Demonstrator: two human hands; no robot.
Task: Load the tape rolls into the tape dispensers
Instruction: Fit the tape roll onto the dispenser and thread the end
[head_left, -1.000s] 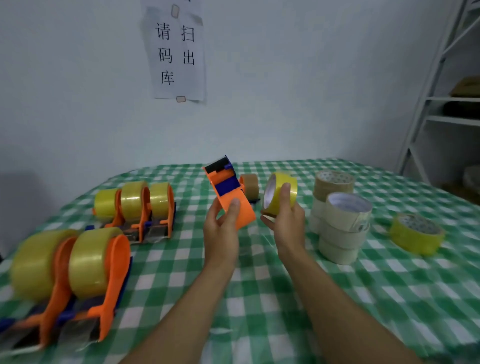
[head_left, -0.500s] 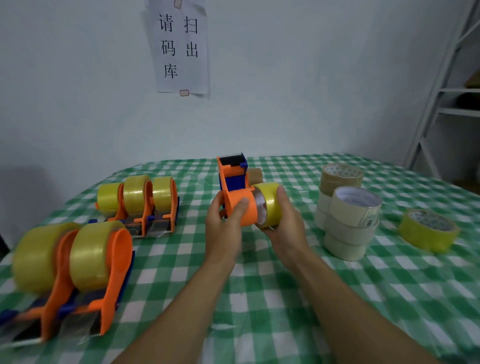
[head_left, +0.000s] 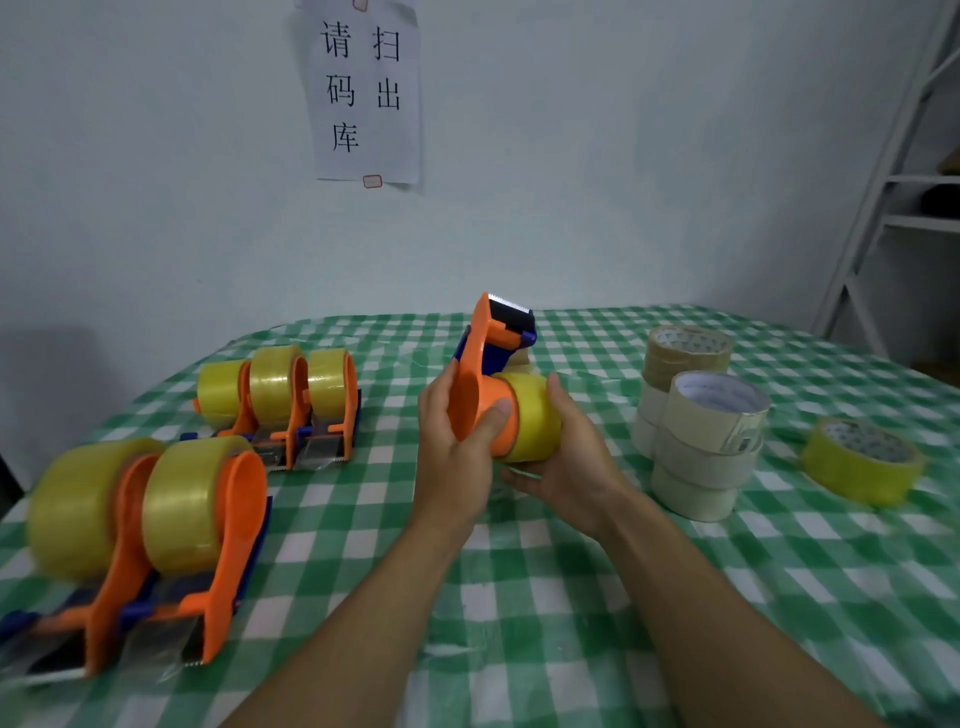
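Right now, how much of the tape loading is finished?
Done: the two near orange plastic dispensers and the farther orange cluster carry yellow rolls. In hand: the left hand grips an orange dispenser while the right hand holds a yellow tape roll against its hub. Left: the stacked cream rolls, brown roll and flat yellow roll.

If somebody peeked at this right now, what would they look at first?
Probably the two hands in the middle: the left hand grips a bright orange tape dispenser while the right hand holds a yellow tape roll against its side. Next come the loaded orange dispensers at the near left of the green checked tablecloth, and the stack of pale tape rolls at the right.
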